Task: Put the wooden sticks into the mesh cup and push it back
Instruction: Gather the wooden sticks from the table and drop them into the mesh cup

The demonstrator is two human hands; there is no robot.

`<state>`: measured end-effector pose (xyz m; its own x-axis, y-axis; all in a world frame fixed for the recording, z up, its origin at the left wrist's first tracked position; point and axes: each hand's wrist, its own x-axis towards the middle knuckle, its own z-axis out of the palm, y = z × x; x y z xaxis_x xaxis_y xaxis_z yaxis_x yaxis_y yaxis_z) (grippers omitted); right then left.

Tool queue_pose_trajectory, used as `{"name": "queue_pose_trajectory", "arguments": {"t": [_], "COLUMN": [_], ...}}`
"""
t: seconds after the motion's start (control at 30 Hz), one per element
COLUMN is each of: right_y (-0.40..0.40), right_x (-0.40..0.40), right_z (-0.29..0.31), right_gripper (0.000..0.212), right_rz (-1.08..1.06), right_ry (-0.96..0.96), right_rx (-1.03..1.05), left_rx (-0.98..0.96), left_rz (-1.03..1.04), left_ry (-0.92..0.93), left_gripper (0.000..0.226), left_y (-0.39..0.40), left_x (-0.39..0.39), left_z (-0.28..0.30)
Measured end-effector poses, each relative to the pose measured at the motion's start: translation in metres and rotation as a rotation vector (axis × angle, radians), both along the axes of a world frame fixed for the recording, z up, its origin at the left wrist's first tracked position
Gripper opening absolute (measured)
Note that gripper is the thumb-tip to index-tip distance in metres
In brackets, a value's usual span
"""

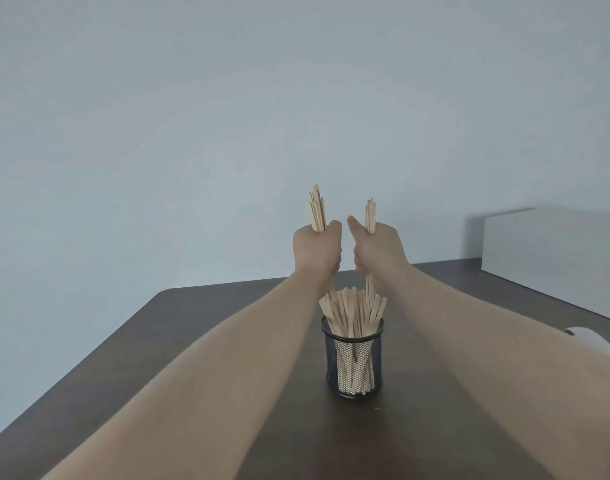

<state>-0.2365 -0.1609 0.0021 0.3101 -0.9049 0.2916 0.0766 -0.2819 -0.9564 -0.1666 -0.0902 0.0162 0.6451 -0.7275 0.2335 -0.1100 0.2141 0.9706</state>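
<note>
Head view: stick bundles (316, 209) fisted above mesh cup (352, 362).

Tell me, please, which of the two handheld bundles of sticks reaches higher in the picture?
The bundle in the left hand: its tips rise above those of the right hand's bundle.

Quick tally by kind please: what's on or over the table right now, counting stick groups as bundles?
Mesh cup: 1
Stick bundles: 3, one in the left hand, one in the right hand, one standing in the cup
White box at the table's far right: 1
White object at the right edge, partly hidden: 1
Total: 6
</note>
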Motion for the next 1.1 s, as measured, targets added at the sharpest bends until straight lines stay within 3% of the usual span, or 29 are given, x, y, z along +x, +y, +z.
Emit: {"name": "queue_pose_trajectory", "arguments": {"t": [0.47, 0.8, 1.1], "right_y": [-0.002, -0.001, 0.002], "right_x": [0.005, 0.003, -0.017], "right_z": [-0.02, -0.019, 0.0], "right_gripper": [0.031, 0.024, 0.062], "right_rz": [0.02, -0.045, -0.004], "right_ry": [0.039, 0.038, 0.236], "right_rx": [0.034, -0.072, -0.156], "left_rx": [0.063, 0.014, -0.092], "left_rz": [0.08, 0.196, 0.176], "left_ry": [-0.126, -0.261, -0.19], "left_gripper": [0.034, 0.016, 0.039], "left_y": [-0.014, -0.014, 0.0], "left_x": [-0.006, 0.006, 0.028], "left_z": [-0.028, -0.028, -0.008]}}
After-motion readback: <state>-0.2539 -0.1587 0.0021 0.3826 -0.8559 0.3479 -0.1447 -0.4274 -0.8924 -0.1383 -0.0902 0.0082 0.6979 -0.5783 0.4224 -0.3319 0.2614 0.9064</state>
